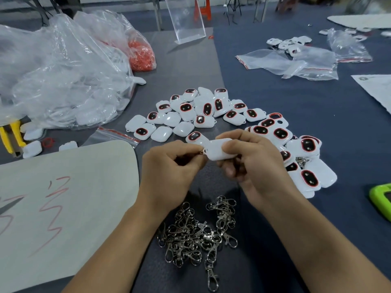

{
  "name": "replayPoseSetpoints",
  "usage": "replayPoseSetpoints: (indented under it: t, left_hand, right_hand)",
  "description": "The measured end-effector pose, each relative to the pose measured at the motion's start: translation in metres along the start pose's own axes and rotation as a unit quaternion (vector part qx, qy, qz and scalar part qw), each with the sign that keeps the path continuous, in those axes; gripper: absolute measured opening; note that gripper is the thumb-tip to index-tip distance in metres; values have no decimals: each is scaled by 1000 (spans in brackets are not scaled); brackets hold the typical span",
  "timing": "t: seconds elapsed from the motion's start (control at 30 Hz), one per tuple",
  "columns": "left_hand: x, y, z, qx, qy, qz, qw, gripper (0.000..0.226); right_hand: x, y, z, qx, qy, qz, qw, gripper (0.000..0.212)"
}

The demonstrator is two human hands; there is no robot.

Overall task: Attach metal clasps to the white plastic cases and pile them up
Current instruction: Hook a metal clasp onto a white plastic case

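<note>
Mid-clip on 1 white case (pixel 220 150) gripped in the right hand (pixel 258 163), left hand (pixel 169 172) pinching a clasp (pixel 201 152) at its corner, smallish likely done pile (pixel 306 144) beside, tons of bare cases (pixel 190 115) and loose clasps (pixel 196 235) left.

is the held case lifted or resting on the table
Lifted: right hand grips the white case above the table; left hand pinches a metal ring at its corner.

Small assembly workshop: bulk white cases (pixel 196 111) heaped on worktable (pixel 264 85), loose clasps (pixel 196 235), parts bags (pixel 61 68).
</note>
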State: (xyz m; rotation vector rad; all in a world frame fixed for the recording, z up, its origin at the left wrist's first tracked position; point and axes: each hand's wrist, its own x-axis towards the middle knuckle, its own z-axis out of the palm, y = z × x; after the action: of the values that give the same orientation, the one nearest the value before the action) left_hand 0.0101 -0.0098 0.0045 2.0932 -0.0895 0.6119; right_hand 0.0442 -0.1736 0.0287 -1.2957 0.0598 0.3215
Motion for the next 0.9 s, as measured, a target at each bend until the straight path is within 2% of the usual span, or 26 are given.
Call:
replayPoseSetpoints:
  t: [0.17, 0.23, 0.27, 0.33, 0.37, 0.43, 0.5, 0.53, 0.6, 0.7, 0.8, 0.9]
  left_hand:
    - [7, 4, 3, -203, -82, -75, 973, 13]
    - [5, 7, 1, -213, -78, -79, 971, 17]
    - [4, 8, -1, -173, -65, -60, 981, 19]
    - [1, 8, -3, -21, -46, -3, 999, 13]
    - [-1, 9, -3, 71, -47, 33, 996, 10]
    - [-3, 9, -5, 220, -69, 107, 967, 12]
    - [-4, 8, -6, 273, -93, 151, 946, 14]
    - [-4, 7, -7, 271, -90, 155, 946, 13]
    - [-5, 7, -5, 222, -61, 122, 965, 11]
    - [-2, 6, 2, 13, -38, -21, 999, 14]
    - [4, 10, 4, -190, -96, -113, 970, 18]
    - [4, 12, 5, -294, -125, -183, 930, 12]
  right_hand:
    - [2, -2, -8, 54, -47, 48, 996, 19]
    - [1, -2, -7, 52, -56, 44, 996, 18]
    - [1, -2, -6, 42, -53, 36, 997, 17]
    - [0, 0, -2, 5, -24, 5, 1000, 14]
    - [-1, 2, 0, -23, -5, -24, 999, 12]
    - [-4, 8, 5, -119, 23, -111, 986, 6]
    - [-7, 15, 8, -238, 37, -188, 952, 4]
    - [-9, 17, 10, -260, 40, -205, 943, 5]
    - [-8, 14, 10, -219, 45, -194, 955, 6]
    - [-3, 4, 7, -46, 39, -70, 996, 13]
    - [1, -3, 2, 70, 3, 55, 996, 19]
    - [1, -2, 2, 126, -23, 86, 988, 21]
